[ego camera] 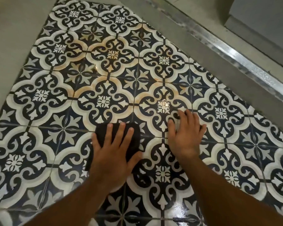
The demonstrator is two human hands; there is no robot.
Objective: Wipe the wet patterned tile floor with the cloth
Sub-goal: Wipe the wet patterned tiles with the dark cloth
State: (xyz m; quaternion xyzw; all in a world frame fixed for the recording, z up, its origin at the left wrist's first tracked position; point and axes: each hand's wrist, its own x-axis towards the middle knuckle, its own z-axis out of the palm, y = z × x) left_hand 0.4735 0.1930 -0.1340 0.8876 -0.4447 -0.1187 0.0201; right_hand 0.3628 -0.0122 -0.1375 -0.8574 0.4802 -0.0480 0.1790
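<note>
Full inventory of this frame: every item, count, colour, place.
patterned tile floor: one, dark blue and white with orange-brown staining, fills the middle; glossy at bottom right
cloth: one, black, on the tiles under the left hand
metal strip: one, silver, diagonal at upper right
plain grey surfaces: two areas, grey, along the left edge and beyond the metal strip
left hand: one, flat on the cloth, fingers spread
right hand: one, flat on bare tile, right of the cloth

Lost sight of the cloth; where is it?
Head view, lower centre: the dark folded cloth lies on the patterned tile floor under the left hand, just left of the right hand.
</note>
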